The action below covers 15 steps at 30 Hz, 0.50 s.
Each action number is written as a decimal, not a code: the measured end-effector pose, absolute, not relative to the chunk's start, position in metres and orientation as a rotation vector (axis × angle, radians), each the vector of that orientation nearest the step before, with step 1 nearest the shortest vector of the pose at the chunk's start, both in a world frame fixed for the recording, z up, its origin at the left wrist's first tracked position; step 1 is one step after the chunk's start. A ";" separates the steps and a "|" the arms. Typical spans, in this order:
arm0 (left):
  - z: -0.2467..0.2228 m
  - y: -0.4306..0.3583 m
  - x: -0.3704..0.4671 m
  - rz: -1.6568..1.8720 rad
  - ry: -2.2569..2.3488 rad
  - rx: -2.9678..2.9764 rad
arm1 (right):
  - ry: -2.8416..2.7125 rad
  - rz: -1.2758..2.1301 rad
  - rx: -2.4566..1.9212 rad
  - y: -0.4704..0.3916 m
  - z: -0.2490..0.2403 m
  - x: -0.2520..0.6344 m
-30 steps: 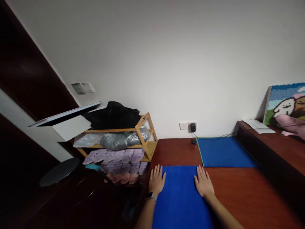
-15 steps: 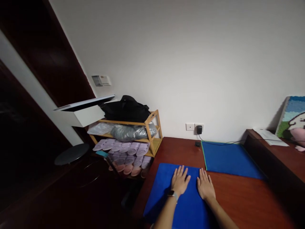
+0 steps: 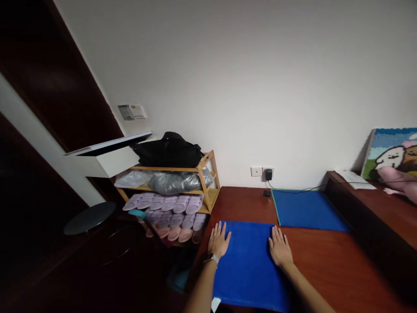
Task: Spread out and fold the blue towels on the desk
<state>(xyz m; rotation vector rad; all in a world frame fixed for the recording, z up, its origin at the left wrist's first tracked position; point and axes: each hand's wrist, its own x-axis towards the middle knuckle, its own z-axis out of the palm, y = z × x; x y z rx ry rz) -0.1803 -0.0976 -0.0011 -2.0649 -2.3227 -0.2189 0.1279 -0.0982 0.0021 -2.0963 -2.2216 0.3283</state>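
A blue cloth [image 3: 246,265] lies spread flat on the reddish-brown table [image 3: 329,256]. On its far left corner rests my left hand [image 3: 219,240], palm down with the fingers spread; a watch is on that wrist. My right hand [image 3: 280,249] lies flat over the cloth's right edge, fingers stretched out toward the wall. Neither hand holds anything. A white tag shows at the cloth's near left corner. Behind and to the right lies a second blue cloth [image 3: 308,210] with a green edge.
A black charger [image 3: 268,174] is plugged into the wall, its cable running right. To the left, a wooden rack [image 3: 211,202] holds slippers and a black bag [image 3: 167,150]. A raised ledge [image 3: 365,195] on the right bears paper, a pink plush and a picture.
My left hand has slid left across the cloth to its far left corner. My right hand stays at the right edge. The view has shifted slightly, and the cloth's near edge now shows.
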 end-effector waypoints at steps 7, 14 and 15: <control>0.016 -0.097 -0.157 -0.251 -2.254 -2.084 | -2.197 0.371 -2.021 -0.124 -0.003 0.126; 0.003 -0.123 -0.012 -0.439 -1.795 -2.637 | -2.273 0.323 -1.979 -0.121 -0.008 0.130; 0.001 -0.127 -0.002 -0.449 -1.818 -2.654 | -2.301 0.308 -1.975 -0.121 -0.008 0.130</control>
